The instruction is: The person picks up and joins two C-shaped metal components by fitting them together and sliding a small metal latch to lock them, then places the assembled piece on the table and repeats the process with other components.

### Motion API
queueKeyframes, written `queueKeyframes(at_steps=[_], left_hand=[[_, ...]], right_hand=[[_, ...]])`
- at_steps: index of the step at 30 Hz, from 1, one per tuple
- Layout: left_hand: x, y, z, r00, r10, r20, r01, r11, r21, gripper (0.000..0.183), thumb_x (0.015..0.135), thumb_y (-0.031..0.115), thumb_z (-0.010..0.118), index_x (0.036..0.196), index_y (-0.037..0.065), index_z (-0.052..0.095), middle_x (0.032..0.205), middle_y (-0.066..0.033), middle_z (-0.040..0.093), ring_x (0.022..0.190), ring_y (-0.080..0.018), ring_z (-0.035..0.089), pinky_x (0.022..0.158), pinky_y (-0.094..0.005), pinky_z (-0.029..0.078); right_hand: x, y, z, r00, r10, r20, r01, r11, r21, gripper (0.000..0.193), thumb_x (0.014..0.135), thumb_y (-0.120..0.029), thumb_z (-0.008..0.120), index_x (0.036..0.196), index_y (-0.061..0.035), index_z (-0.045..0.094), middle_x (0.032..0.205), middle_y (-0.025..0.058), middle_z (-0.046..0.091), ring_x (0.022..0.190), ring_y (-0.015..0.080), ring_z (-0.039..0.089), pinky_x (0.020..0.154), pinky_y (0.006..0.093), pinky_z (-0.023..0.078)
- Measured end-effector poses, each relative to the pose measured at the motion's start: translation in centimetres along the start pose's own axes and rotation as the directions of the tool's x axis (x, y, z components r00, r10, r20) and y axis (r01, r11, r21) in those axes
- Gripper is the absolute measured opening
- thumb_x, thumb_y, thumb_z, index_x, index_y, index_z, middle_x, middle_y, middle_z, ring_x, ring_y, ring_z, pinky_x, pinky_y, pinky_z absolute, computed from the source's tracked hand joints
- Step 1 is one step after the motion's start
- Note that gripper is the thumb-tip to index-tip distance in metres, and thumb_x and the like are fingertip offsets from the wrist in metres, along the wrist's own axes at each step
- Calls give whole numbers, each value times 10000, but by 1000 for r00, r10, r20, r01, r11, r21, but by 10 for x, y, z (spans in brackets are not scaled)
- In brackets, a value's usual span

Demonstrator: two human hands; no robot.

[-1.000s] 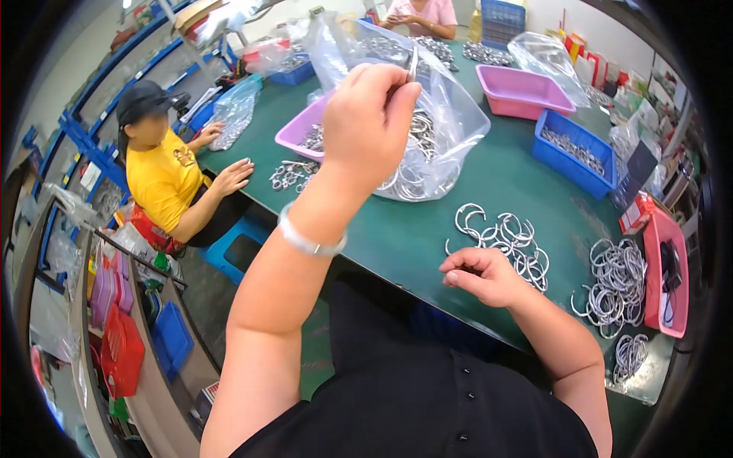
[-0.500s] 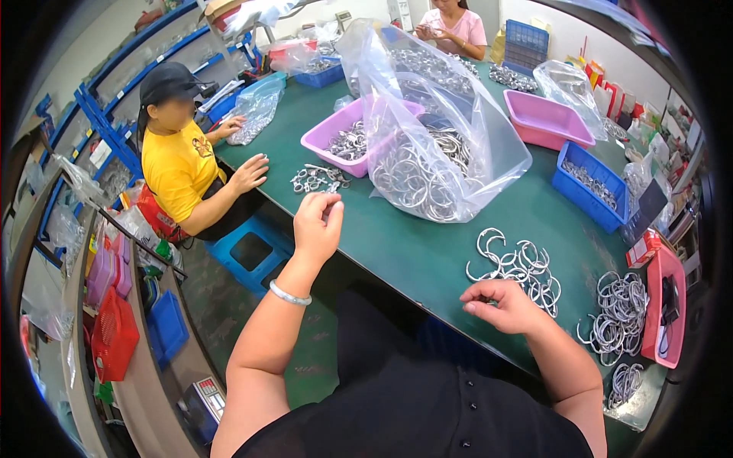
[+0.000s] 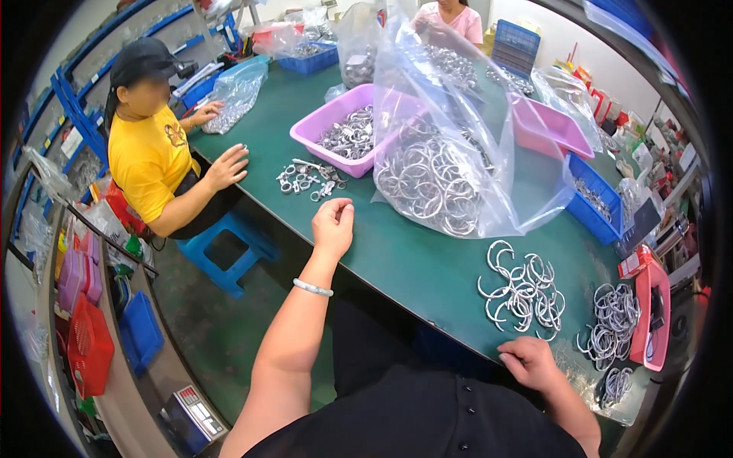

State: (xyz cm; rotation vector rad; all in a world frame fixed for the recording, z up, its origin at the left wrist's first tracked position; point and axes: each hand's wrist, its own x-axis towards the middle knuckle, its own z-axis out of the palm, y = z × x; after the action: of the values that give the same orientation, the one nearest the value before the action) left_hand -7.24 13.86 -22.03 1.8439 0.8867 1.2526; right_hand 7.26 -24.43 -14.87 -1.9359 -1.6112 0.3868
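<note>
My left hand (image 3: pixel 333 227), with a pale bangle (image 3: pixel 313 288) on its wrist, hovers above the table's near edge. Its fingers are curled and hide whatever may be inside. Just beyond it lies a small pile of silvery metal clamp parts (image 3: pixel 311 180). At the table edge on the right, the fingers of my right hand (image 3: pixel 532 361) are bent in, their inner side hidden. A loose group of open metal rings (image 3: pixel 523 290) lies just beyond that hand. Many similar rings (image 3: pixel 431 179) fill a large clear plastic bag (image 3: pixel 527 202) in the middle.
A purple tub (image 3: pixel 305 136) of metal parts stands left of the bag. At right are a blue bin (image 3: pixel 592 214), a pink tub (image 3: pixel 546 126) and more rings (image 3: pixel 613 324) beside a pink tray (image 3: pixel 663 305). A co-worker in yellow (image 3: pixel 149 156) sits left; another (image 3: pixel 450 21) is opposite.
My right hand has drawn back from the loose rings toward the table edge. My left hand now sits slightly further from the small clamp parts. The whole view has shifted a little.
</note>
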Motion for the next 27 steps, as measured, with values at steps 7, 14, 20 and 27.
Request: queueKeyframes(at_steps=[7, 14, 20, 27], left_hand=[[-8, 5, -4, 1000, -12, 12, 13, 992, -127, 98, 780, 59, 568, 837, -13, 602, 731, -15, 533, 567, -58, 478, 524, -195, 405], [-7, 7, -5, 1000, 14, 22, -12, 997, -73, 97, 775, 67, 569, 825, -10, 602, 733, -38, 539, 555, -74, 496, 515, -206, 411], [-6, 6, -4, 1000, 17, 18, -16, 998, -54, 103, 784, 67, 571, 844, -10, 603, 707, 22, 517, 561, -30, 439, 515, -178, 378], [-6, 6, -2, 999, 24, 30, -23, 1000, -4, 100, 784, 70, 569, 839, -5, 604, 693, 27, 516, 557, -29, 435, 515, -177, 376]], right_hand=[[-18, 4, 44, 912, -18, -410, -24, 995, -97, 160, 620, 32, 617, 755, -43, 575, 616, 84, 538, 516, 236, 497, 470, 318, 388], [-12, 8, 48, 892, -188, -411, 94, 967, -237, 218, 597, 38, 619, 793, -40, 566, 637, 80, 536, 510, 241, 485, 463, 328, 385], [-12, 8, 47, 892, -202, -404, 97, 959, -266, 219, 585, 23, 631, 789, -34, 573, 645, 79, 537, 524, 242, 496, 470, 329, 399], [-13, 13, 45, 881, -247, -404, 143, 952, -271, 208, 579, 3, 648, 772, -33, 579, 650, 74, 535, 516, 236, 494, 468, 320, 406]])
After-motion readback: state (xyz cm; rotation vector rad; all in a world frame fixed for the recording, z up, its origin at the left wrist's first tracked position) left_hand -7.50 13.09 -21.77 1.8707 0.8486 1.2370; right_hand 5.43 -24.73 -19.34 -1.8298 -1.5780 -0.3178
